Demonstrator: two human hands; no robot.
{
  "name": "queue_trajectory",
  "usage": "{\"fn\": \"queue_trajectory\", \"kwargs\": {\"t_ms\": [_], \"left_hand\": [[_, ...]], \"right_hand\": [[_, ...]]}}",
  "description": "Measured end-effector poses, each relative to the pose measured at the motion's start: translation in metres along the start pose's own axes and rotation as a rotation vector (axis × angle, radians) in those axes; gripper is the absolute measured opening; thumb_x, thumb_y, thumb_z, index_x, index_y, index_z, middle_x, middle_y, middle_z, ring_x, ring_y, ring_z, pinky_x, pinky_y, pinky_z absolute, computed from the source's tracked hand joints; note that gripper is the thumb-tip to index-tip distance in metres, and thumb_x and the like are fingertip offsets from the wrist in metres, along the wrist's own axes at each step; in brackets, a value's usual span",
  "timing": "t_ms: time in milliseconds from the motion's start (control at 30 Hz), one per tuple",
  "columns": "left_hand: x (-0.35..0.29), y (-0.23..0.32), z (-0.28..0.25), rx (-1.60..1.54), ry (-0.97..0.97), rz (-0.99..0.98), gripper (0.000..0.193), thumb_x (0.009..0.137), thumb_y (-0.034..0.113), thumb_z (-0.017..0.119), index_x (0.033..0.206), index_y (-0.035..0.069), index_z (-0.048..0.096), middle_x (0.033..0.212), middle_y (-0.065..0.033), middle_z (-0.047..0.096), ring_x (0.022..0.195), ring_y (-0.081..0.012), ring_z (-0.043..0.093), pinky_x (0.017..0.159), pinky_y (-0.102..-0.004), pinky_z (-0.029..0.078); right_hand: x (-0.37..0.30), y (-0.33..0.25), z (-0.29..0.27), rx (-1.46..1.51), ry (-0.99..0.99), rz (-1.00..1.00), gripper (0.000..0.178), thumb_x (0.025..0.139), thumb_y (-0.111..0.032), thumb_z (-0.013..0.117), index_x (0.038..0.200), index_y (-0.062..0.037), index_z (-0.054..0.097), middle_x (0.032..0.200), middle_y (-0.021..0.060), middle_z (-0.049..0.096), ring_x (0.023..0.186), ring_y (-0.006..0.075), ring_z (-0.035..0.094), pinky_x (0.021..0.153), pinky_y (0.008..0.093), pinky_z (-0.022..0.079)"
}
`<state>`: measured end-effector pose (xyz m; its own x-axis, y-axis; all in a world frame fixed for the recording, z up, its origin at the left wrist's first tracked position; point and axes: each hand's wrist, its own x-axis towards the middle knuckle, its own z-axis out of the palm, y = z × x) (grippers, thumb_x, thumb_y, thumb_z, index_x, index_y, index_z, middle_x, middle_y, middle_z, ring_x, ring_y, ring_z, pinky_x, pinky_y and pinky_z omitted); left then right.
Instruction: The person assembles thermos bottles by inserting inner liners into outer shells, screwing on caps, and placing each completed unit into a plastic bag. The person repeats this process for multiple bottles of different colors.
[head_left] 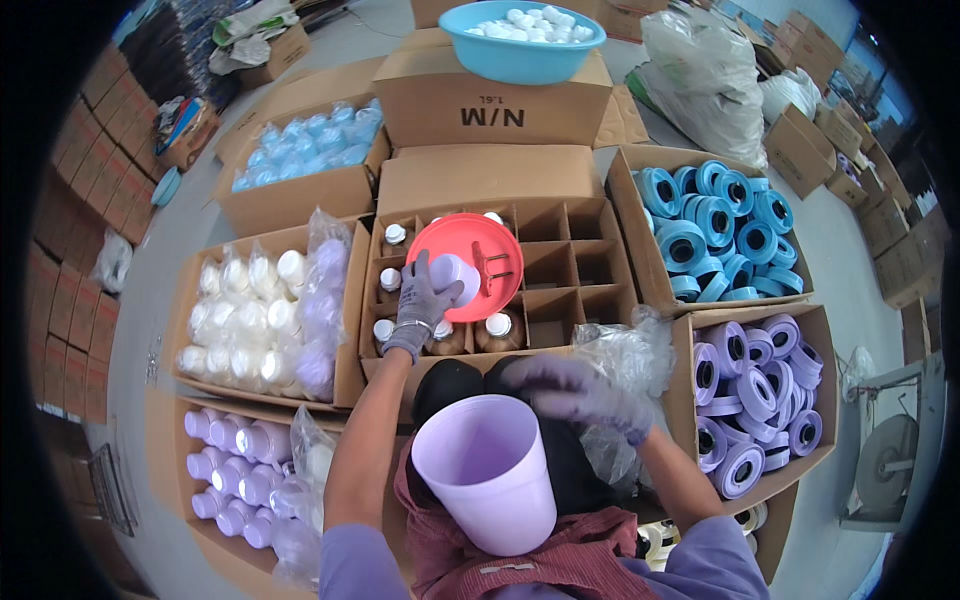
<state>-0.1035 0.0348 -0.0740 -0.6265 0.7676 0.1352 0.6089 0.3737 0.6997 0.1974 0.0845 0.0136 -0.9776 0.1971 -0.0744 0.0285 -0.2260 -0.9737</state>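
Observation:
My left hand (425,300), in a grey glove, is closed round the side of a small lilac cup (455,278). That cup sits in a round red plastic dish (430,237), which also holds some dark metal pieces (491,268). The dish rests over a divided carton (590,340) of white-capped bottles (498,328). A large lilac tub (485,460) leans on my lap, mouth up and hollow inside. My right hand (580,395), gloved too, hovers beyond the tub's right rim; its fingers are smeared by motion.
Cartons surround me: blue rings (715,220) and lilac rings (762,385) on the right, white bottles (240,320) and lilac containers (240,460) on the left. Crumpled clear plastic (630,360) lies by my right hand. A blue basin (520,55) of white caps stands at the far side.

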Motion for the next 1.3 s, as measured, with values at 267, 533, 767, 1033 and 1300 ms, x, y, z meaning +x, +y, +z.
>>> {"fn": "queue_trajectory", "kwargs": {"t_ms": [267,533,767,1033,1300], "left_hand": [[0.027,-0.070,0.050,-0.201,-0.107,-0.557,0.068,0.081,0.015,0.061,0.142,-0.001,0.036,0.116,-0.0260,0.062,0.097,-0.0427,0.066,0.084,-0.0493,0.055],[0.059,-0.062,0.069,-0.571,-0.167,-0.417,0.030,0.085,0.007,0.055,0.113,-0.004,0.059,0.090,-0.0128,0.068,0.064,-0.0262,0.071,0.050,-0.0383,0.062],[0.048,0.038,0.114,-0.877,-0.744,-0.567,0.018,0.090,0.009,0.057,0.105,0.000,0.058,0.095,-0.0160,0.067,0.073,-0.0279,0.071,0.059,-0.0386,0.062],[0.031,-0.014,0.068,-0.511,-0.084,-0.083,0.034,0.094,0.028,0.058,0.116,0.003,0.066,0.102,-0.0106,0.066,0.091,-0.0194,0.060,0.081,-0.0311,0.049],[-0.029,0.047,-0.023,-1.474,-0.744,-0.305,0.079,0.095,0.068,0.037,0.147,0.008,0.036,0.144,-0.0126,0.049,0.120,-0.0335,0.057,0.095,-0.0523,0.053]], "right_hand": [[0.086,0.142,-0.100,-1.044,0.372,0.019,0.034,0.085,-0.035,0.067,0.101,-0.0053,0.061,0.099,0.0197,0.063,0.094,0.0384,0.062,0.085,0.0449,0.051],[0.116,0.178,-0.082,-1.478,0.397,-0.047,0.062,0.082,-0.042,0.069,0.131,-0.0097,0.050,0.125,0.0183,0.054,0.121,0.0359,0.051,0.106,0.0518,0.038],[0.168,0.194,-0.091,-1.290,-0.065,0.145,0.049,0.087,-0.029,0.062,0.134,-0.0153,0.053,0.136,0.0179,0.049,0.124,0.0373,0.052,0.093,0.0530,0.051],[0.147,0.104,-0.079,-1.544,0.269,-0.122,0.047,0.076,-0.038,0.073,0.114,-0.0148,0.058,0.106,0.0155,0.055,0.099,0.0353,0.055,0.082,0.0489,0.049],[0.080,-0.072,-0.044,-1.088,0.676,-0.772,0.041,0.072,-0.024,0.076,0.103,-0.0039,0.059,0.092,0.0150,0.053,0.087,0.0337,0.055,0.076,0.0440,0.048]]}}
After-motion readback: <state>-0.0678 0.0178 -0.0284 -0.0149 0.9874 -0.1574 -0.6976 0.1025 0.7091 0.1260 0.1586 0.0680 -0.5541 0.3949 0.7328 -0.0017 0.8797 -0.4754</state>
